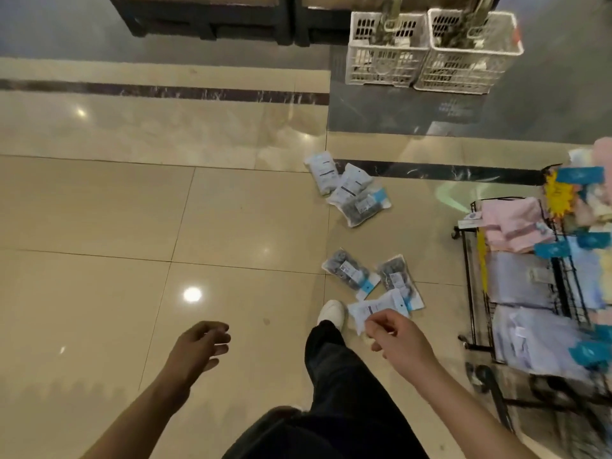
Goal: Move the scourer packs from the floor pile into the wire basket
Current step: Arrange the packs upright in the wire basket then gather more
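Scourer packs [351, 193] lie in two loose clusters on the tiled floor [99, 210], wide bare tiles to their left, the wire basket [530, 309] of cloths crowding the right, while the right hand [395, 336] pinches one white pack [371, 309], the left hand [198, 346] loose, holding nothing.

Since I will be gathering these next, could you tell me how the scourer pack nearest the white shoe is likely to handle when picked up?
The pack is a thin plastic pouch, so it would probably flop and bend when held by one corner. Its glossy film on the polished floor suggests it may slide if pushed. It looks flat and small, so it is likely light; the right hand hovers over it.
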